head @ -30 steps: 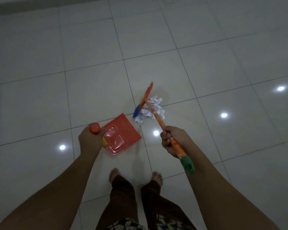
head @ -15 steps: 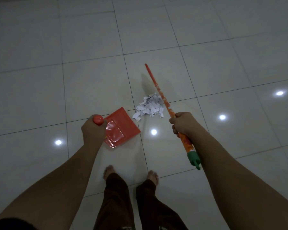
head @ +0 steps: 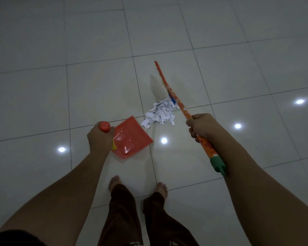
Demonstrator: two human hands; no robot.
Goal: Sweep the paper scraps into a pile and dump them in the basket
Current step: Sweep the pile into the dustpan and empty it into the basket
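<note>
On pale, glossy floor tiles point(head: 43, 89) crossed by thin dark grout lines, round light reflections point(head: 164, 140) dot the sheen. Two bare feet point(head: 115, 181) stand at the near edge, with dark brown trousers point(head: 124, 210) above them.

Paper scraps point(head: 159, 113): white, small, torn and jagged, some with dark marks. They are heaped in one loose pile on a grout line ahead of the feet, between the two tools.

Dustpan point(head: 132, 137): red moulded plastic, flat and squarish, with a shiny raised panel. It sits tilted just beside the pile's near left corner, its far edge toward the scraps. Its upright handle ends in a rounded red cap point(head: 104, 126), with a yellow fitting at the base. The left hand point(head: 99, 139) grips this handle, fingers wrapped round it under the cap.

Broom point(head: 182, 108): a long orange patterned shaft with a green end cap point(head: 218, 165). It slants away past the pile's right edge. Blue bristles point(head: 172, 100) show beside the shaft at the pile's far right side; the head beyond them is blurred. The right hand point(head: 201, 126) clasps the shaft, fingers curled fully round.
</note>
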